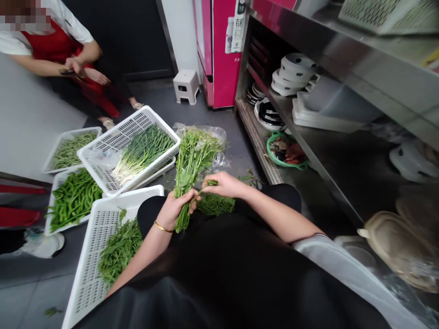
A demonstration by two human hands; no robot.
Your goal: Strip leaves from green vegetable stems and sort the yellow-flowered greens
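A bunch of leafy green stems [187, 171] is gripped upright in my left hand [176, 208], its stalk ends poking out below the fingers. Close beside it, my right hand [224, 185] pinches a small green sprig [211, 182] between thumb and fingers. Under my hands, between my knees, lies a heap of thin green pieces [217, 204]. Past the bunch, more greens rest on a clear plastic bag [219, 135] on the floor. To my left a white basket [89, 242] holds loose picked greens [120, 249].
White baskets hold scallions [146, 148], green peppers [73, 196] and green beans [75, 148]. A person in a red apron [51, 43] sits at upper left. A white stool [186, 86] stands near a pink fridge [226, 64]. Metal shelving [308, 169] with dishes and a green basket [287, 164] runs along my right.
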